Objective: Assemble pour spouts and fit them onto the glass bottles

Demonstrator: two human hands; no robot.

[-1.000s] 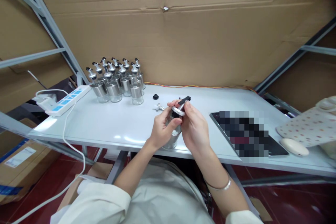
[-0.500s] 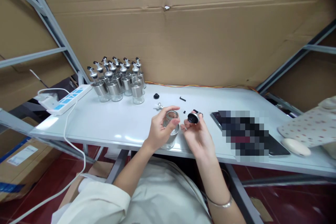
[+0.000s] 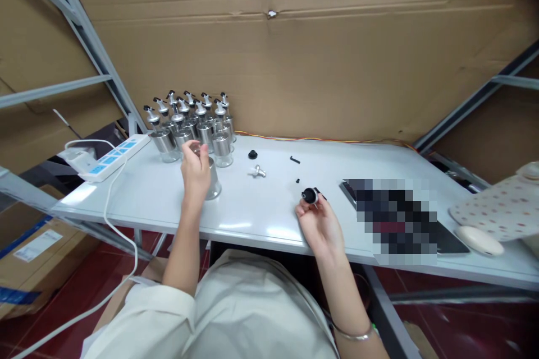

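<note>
My left hand (image 3: 196, 171) is closed round the neck of a glass bottle (image 3: 213, 184) with a metal sleeve, which stands near the front left of the table. In my right hand (image 3: 322, 224), held over the table's front, is a black and silver pourer top (image 3: 310, 196), its dark stopper end turned to the left. Between the hands, farther back, lie a silver pourer spout (image 3: 257, 171), a black stopper (image 3: 252, 154), a short black strip (image 3: 295, 160) and a tiny black piece (image 3: 297, 180).
Several bottles with pourers (image 3: 185, 123) stand close together at the back left, beside a white power strip (image 3: 115, 157). On the right lie a partly blurred dark device (image 3: 452, 238), a cream oval object (image 3: 479, 240) and a dotted container (image 3: 497, 210). Cardboard (image 3: 320, 78) walls the back.
My left hand has carried the bottle leftward, away from my right hand, to a spot in front of the grouped bottles. My right hand stays nearly in place with the pourer top.
</note>
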